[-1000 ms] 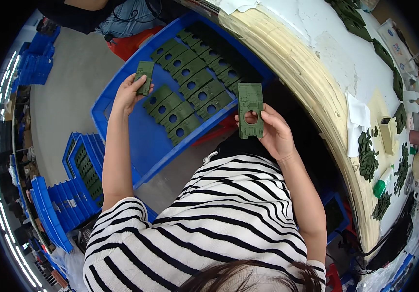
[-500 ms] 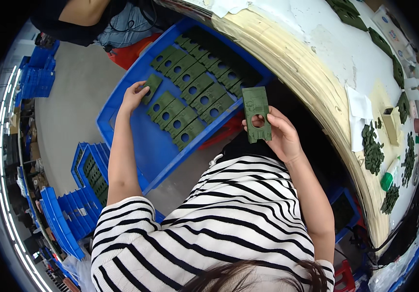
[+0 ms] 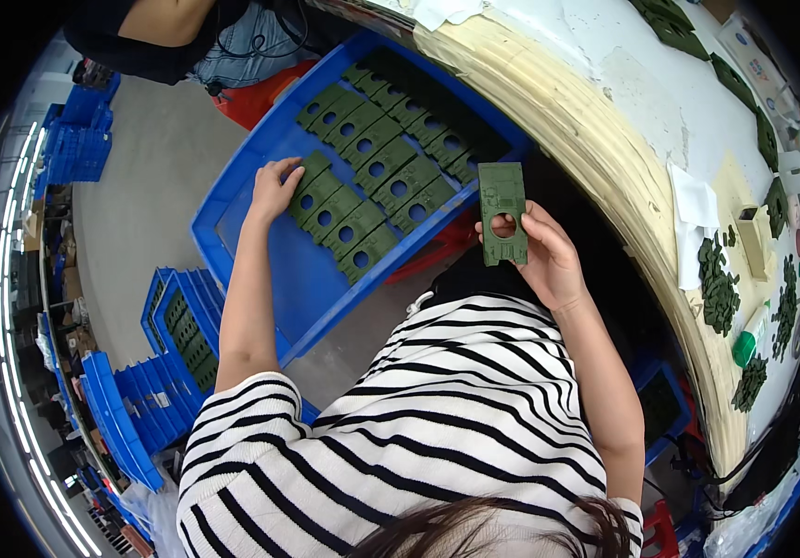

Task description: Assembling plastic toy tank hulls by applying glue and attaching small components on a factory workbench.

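My right hand [image 3: 549,256] holds up a dark green toy tank hull piece [image 3: 502,191], a flat moulded rectangle with a round hole near its lower end. The thumb is on its right edge, and a fingertip shows through the hole. My left hand [image 3: 275,192] reaches into a blue plastic tray [image 3: 256,265]. Its bent fingers are closed at the upper left edge of an end hull piece [image 3: 314,169], against the neighbouring pieces. Several more green hull pieces [image 3: 363,144] lie in slanting rows in the tray, holes facing up.
A white-topped workbench [image 3: 642,102] curves along the right, carrying small green parts [image 3: 719,288], a green-capped bottle [image 3: 746,344] and white paper [image 3: 691,219]. Stacked blue trays [image 3: 144,400] stand at lower left. Another person's arm [image 3: 166,20] is at the upper left, beside a red stool [image 3: 265,98].
The hull piece in my left hand has gone from tilted above the tray to lying against the row. My right hand still holds its piece, now a little higher in the picture.
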A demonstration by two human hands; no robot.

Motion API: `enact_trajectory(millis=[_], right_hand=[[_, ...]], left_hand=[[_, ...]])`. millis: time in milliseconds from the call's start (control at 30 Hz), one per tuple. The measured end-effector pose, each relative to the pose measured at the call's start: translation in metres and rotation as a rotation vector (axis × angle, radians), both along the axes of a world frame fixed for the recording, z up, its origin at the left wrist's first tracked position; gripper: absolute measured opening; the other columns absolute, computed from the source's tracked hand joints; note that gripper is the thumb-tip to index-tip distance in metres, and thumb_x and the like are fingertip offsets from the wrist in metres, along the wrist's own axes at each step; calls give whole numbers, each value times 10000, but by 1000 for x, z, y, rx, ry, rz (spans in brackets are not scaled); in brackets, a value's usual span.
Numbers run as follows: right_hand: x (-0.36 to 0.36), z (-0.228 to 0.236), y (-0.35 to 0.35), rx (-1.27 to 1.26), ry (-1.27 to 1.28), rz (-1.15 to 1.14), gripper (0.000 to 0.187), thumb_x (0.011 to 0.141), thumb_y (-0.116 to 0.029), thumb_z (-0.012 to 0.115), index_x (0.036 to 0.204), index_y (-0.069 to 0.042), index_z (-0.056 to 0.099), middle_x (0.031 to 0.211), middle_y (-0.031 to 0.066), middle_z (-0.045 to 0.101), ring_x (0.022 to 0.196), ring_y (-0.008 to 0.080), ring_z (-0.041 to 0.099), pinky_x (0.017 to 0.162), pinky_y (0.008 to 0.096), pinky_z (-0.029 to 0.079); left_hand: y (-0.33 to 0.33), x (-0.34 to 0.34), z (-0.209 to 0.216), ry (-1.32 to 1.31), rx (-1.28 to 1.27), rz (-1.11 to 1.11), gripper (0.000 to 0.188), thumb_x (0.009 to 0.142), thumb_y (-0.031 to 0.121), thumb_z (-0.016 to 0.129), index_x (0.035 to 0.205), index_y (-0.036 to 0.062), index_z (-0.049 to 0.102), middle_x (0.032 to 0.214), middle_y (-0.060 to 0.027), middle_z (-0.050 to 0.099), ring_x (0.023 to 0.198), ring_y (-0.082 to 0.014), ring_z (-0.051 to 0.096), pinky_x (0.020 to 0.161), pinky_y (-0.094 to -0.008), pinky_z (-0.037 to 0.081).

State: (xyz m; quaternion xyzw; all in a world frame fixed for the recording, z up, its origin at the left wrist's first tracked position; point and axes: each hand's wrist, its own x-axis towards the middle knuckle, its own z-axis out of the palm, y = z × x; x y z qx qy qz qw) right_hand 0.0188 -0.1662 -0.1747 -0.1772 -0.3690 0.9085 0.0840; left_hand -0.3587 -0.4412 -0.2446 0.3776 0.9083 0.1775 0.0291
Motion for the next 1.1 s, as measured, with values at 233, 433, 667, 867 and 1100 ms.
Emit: enact_trajectory(millis=[233,433,667,867,1100], right_hand=[[1,-6,-5,82,-63,-31,210,957,-237,600,1077,-65,596,1063,33,647,996,114,585,966,286,421],[3,0,-9,35,-100,-57,139,963,-205,597,1029,-83,591,1030,18,649,972,83,582,906,258,448],[2,1,-13,270,-116,-31,315,967,-255,588,1169,-14,585,1046,66,639,998,134,588,914,283,464],[10,-9,-5,314,-246,19,303,976,-275,571,1103,-6,624,991,66,644,939,125,589,876,266,471],[13,-16,-7,315,-309,77,240,982,-246,565,1025,-21,639,923,32,649,852,92,584,815,240,475]], left_hand=[[80,130,66,-842,588,-9,310,889,178,687,1139,14,607,1002,-69,653,885,-128,617,793,-279,512],[124,235,83,-1493,595,-142,452,871,81,697,1259,-2,480,1087,-123,625,977,-168,631,839,-298,535],[110,209,81,-1608,669,102,354,895,79,658,1222,50,526,1009,-40,650,928,-150,645,851,-341,561],[33,51,84,-766,510,348,396,922,183,637,1265,14,534,1055,-69,628,1010,-176,607,874,-306,521],[-10,-41,46,-683,169,514,301,945,171,595,1228,71,596,1058,-30,654,990,-148,608,876,-341,500]])
